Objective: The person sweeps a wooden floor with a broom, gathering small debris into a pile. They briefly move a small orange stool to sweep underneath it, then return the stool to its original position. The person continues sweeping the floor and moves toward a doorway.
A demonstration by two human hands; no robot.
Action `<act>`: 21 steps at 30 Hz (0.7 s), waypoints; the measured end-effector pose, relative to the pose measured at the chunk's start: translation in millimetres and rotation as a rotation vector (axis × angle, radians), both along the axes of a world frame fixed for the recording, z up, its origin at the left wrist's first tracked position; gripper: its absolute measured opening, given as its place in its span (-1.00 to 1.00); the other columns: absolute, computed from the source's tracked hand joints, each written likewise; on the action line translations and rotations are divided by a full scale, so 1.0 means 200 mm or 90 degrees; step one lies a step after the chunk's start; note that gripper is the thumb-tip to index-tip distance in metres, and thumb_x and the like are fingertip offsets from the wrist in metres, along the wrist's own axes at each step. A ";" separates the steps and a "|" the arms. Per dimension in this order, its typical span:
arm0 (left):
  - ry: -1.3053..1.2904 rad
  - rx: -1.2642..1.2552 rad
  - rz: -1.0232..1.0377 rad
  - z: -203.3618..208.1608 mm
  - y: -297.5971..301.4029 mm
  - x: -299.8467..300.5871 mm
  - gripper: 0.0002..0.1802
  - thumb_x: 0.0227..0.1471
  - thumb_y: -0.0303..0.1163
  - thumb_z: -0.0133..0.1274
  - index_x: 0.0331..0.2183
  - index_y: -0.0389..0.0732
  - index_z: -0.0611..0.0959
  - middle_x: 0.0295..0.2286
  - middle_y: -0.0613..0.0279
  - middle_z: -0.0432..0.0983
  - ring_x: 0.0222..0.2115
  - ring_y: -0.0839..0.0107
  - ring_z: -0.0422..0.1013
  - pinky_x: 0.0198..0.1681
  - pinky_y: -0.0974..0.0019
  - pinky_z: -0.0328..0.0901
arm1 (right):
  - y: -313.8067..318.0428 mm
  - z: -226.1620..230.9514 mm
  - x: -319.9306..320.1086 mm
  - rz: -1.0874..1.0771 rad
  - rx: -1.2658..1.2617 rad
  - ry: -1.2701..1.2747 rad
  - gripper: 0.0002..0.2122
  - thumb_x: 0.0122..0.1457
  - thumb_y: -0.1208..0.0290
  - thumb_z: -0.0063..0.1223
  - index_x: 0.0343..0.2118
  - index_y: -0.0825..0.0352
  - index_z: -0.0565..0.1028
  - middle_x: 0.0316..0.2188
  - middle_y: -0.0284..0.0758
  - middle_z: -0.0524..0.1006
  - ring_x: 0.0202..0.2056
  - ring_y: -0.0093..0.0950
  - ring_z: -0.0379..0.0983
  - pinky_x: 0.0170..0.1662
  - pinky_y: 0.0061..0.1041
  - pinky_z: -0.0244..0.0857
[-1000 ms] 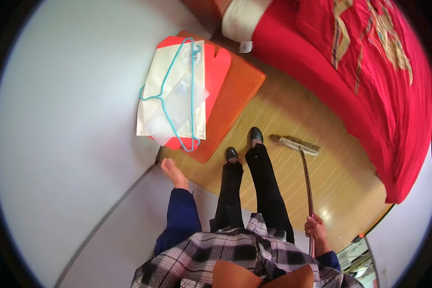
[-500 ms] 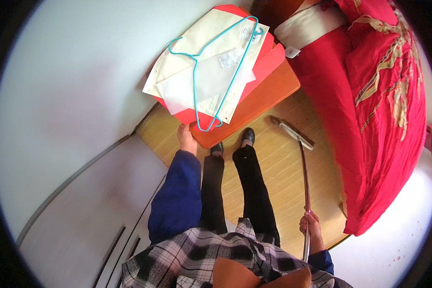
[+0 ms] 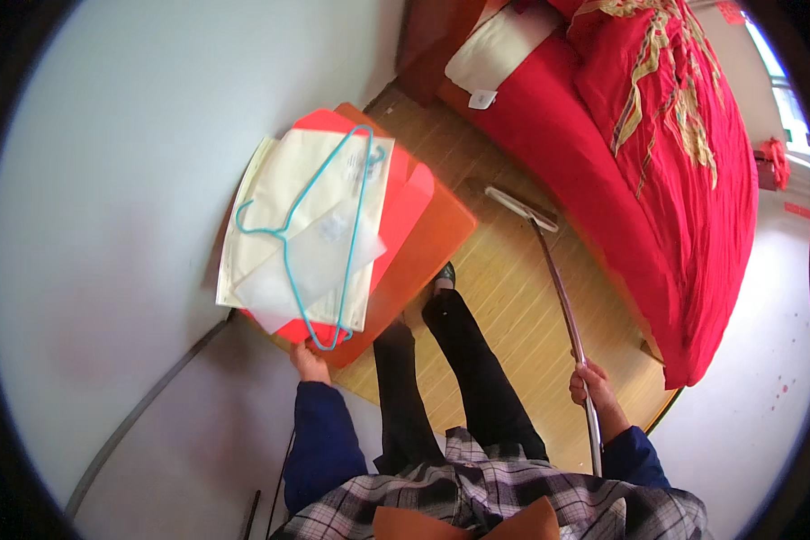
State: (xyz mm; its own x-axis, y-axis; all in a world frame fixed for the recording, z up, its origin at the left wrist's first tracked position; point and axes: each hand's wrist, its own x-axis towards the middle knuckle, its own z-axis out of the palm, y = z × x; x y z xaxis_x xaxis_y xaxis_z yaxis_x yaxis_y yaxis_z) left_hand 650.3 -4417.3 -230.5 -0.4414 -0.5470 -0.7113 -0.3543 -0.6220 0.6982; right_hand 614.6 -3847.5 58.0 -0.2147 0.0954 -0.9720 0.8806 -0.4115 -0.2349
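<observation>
My left hand (image 3: 311, 363) is closed on the near edge of a small orange-brown bedside table (image 3: 436, 236) by the wall; its fingertips are partly hidden there. On the table top lie red sheets or bags (image 3: 405, 209), a cream paper bag (image 3: 319, 157), a translucent plastic bag (image 3: 288, 279) and, over them, a turquoise clothes hanger (image 3: 355, 238). My right hand (image 3: 594, 385) wraps round the long shiny handle of a broom (image 3: 560, 292). The broom's head (image 3: 519, 209) rests on the floor, between the table and the bed.
A bed (image 3: 603, 207) with a red cover and a pale pillow (image 3: 504, 45) takes up the right side. The wooden floor (image 3: 504, 360) runs between it and my legs. White wall (image 3: 153, 180) stands close on the left, above a pale cabinet (image 3: 180, 432).
The bedside table, with everything on it, has come nearer to me, away from the bed's head, my left hand still on its edge. Floor now shows behind it. The broom stays in my right hand.
</observation>
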 end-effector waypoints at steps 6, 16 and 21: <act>-0.024 0.112 0.005 0.05 -0.24 0.20 -0.63 0.07 -0.25 0.09 -0.11 -0.22 0.55 -0.17 0.19 0.54 -0.16 0.32 0.49 -0.12 0.20 0.40 | -0.11 -0.16 -0.21 0.136 0.027 0.011 -0.74 0.26 0.34 -0.02 -0.02 0.24 0.37 -0.66 -0.47 0.28 -0.74 -0.66 0.19 -0.72 -0.67 0.03; -0.083 -0.050 -0.092 -0.03 -0.28 0.58 -0.48 0.15 -0.03 -0.05 -0.02 -0.22 0.49 -0.05 0.21 0.47 -0.04 0.33 0.40 0.02 0.24 0.28 | -0.27 -0.65 -0.82 0.542 0.074 0.132 -0.52 0.29 0.32 -0.06 0.23 0.34 0.22 -0.63 -0.47 0.29 -0.69 -0.66 0.24 -0.65 -0.63 0.20; -0.168 0.018 -0.093 -0.06 -0.34 0.71 -0.46 0.16 -0.03 -0.06 0.05 -0.17 0.43 -0.02 0.25 0.43 -0.04 0.33 0.39 0.01 0.23 0.27 | -0.29 -1.12 -1.24 0.726 0.144 0.210 -0.53 0.26 0.32 -0.04 0.23 0.19 0.26 -0.57 -0.31 0.45 -0.68 -0.55 0.32 -0.63 -0.51 0.28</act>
State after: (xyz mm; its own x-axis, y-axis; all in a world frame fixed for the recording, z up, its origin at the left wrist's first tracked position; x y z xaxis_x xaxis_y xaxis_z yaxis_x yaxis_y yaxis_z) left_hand 792.1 -4484.6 -242.1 -0.3123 -0.4698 -0.8257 -0.6087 -0.5683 0.5536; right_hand 366.7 -3906.5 -165.5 -0.5210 -0.1496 -0.8403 0.5951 0.6421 -0.4833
